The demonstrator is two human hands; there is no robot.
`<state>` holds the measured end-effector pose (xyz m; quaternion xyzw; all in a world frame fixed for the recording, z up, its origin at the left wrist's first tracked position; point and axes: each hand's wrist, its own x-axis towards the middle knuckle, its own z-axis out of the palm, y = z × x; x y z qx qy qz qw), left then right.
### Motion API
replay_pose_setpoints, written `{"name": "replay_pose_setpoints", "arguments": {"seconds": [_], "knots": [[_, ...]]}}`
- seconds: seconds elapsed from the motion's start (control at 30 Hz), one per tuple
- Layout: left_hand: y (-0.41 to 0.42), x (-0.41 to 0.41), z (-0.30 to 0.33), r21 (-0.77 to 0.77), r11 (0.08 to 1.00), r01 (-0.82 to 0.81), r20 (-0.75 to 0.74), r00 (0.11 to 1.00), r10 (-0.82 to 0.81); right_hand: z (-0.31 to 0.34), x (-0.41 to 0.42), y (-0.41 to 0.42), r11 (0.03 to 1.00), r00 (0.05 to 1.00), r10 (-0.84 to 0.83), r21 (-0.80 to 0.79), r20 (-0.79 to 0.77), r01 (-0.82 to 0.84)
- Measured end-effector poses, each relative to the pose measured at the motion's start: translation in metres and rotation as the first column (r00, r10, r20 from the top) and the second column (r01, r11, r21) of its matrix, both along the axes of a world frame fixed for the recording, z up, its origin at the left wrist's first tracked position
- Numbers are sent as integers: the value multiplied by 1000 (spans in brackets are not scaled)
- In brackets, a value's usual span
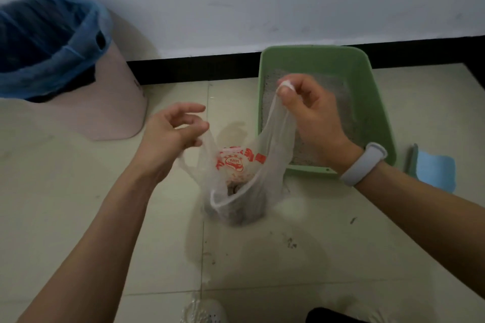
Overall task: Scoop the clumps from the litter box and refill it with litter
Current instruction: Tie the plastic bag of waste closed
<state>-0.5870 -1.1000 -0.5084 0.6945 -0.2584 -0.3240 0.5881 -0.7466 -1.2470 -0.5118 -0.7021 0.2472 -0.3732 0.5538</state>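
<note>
**Bagging Stage: Clumps Collected, Refill Outstanding**

Holding the bag by its handles, both hands worked at the centre of the frame. The right hand (309, 113) pinched one handle of the thin plastic bag (236, 181) between thumb and fingers and pulled it upward. The left hand (173, 128) had its lower fingers curled around the opposite handle, while its index finger and thumb stood loosely apart. A grey wristband (363, 164) sat on the right wrist.

The bag rested on the tiled floor (78, 204), just beside the near left corner of the green litter box (378, 102) at centre right. Dark lumps showed through the bag's base, judged to be scooped clumps. The box held only a thin grey layer of litter.

A blue item (435, 173), possibly the scoop, lay at the right of the box. The lined pink bin (110, 102) stood at upper left, well apart from the bag.

Judged status: scooping appeared finished; bag closure, disposal and the refill remained. No litter supply could be identified.
</note>
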Motion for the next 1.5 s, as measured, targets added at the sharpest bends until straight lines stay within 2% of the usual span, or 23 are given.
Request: {"name": "replay_pose_setpoints", "arguments": {"seconds": [0.07,0.1,0.2,0.23,0.3,0.37,0.43,0.5,0.53,0.6,0.63,0.7,0.77,0.87,0.93,1.0,1.07,1.2,1.3,1.33,1.37,1.4,1.5], "knots": [[0,1,2,-99,992,-83,-61,995,77,-5,4,4,995,999,50,90,12,-51],[1,1,-1,-88,991,-99,-19,995,98,-10,4,8,989,997,78,124,-5,-77],[6,1,-23,118,982,-145,333,938,99,-34,-1,17,984,983,127,143,-134,-108],[8,1,-31,177,969,-171,381,920,93,-42,-4,17,982,968,157,139,-198,-131],[11,1,-46,284,948,-145,300,952,56,-52,-10,19,966,927,247,146,-282,-212],[12,-4,-59,379,925,-26,220,973,-62,-56,-13,20,954,900,296,144,-321,-263],[9,-13,-67,358,934,6,297,947,-120,-55,-10,19,953,888,303,134,-345,-273],[1,-17,-63,234,966,-114,466,885,-9,-51,-2,14,958,879,287,87,-382,-275],[-2,-18,-57,154,974,-165,500,863,67,-46,3,11,961,874,272,68,-403,-268],[-9,-14,-40,-4,978,-208,451,873,188,-31,12,4,969,862,239,50,-448,-243],[-11,-11,-29,-72,976,-204,353,910,217,-21,16,1,971,865,235,64,-443,-231],[-12,-7,-10,-217,958,-188,116,969,216,-6,20,-4,970,894,236,153,-381,-191],[-10,-5,1,-307,937,-166,52,980,191,-1,24,-9,965,943,156,247,-293,-83],[-9,-7,-3,-242,966,-87,94,989,113,-9,26,-6,942,978,1,327,-208,69],[-7,-8,-14,-152,988,-1,43,999,8,-20,20,0,950,981,6,308,-196,56],[-1,-6,-34,-39,996,81,-23,996,-82,-36,8,7,960,982,102,274,-158,-55],[2,-8,-52,70,979,189,-15,982,-189,-52,-5,11,953,959,226,242,-170,-181],[-1,-21,-79,189,900,392,34,914,-405,-77,-14,15,927,828,375,146,-418,-346],[-7,-24,-97,315,919,238,272,905,-327,-84,-6,11,952,803,290,74,-520,-296],[-8,-25,-99,292,942,164,271,931,-246,-84,-1,9,966,824,256,98,-505,-240],[-7,-26,-101,253,962,102,203,967,-156,-84,3,9,974,851,225,138,-474,-181],[-7,-26,-101,199,979,49,67,996,-63,-82,7,10,970,878,206,207,-432,-126],[-8,-26,-99,69,994,-89,-296,949,106,-79,16,13,856,955,156,517,-254,-2]]}}
